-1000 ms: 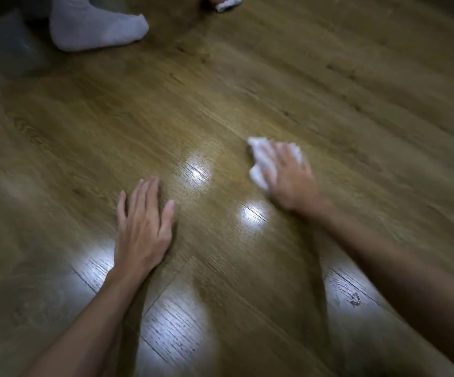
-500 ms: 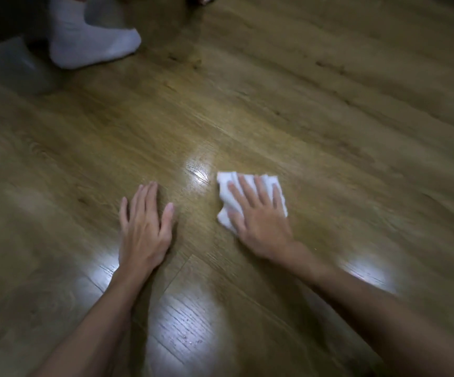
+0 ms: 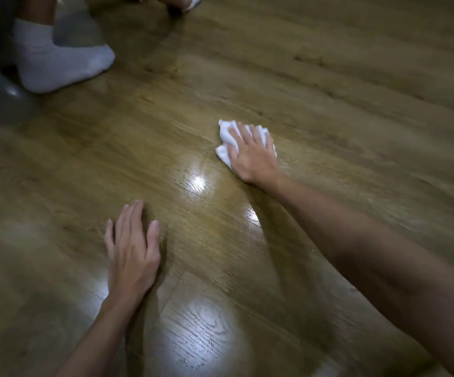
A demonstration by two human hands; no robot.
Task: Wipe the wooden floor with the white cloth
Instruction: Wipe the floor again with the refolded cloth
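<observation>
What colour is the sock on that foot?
White sock, seen in the head view, top left.

White cloth [image 3: 227, 142]: small, crumpled and bunched, lying flat on the floor right of frame centre, mostly covered by the right hand [image 3: 253, 153], whose straight, spread fingers press down on it; creased folds stick out beyond the fingertips and along the hand's left side. Wooden floor [image 3: 329, 85]: brown planks with dark grain streaks, plank seams running diagonally across the frame, glossy surface with bright glare patches just below-left of the cloth and in the lower centre of the frame.
</observation>
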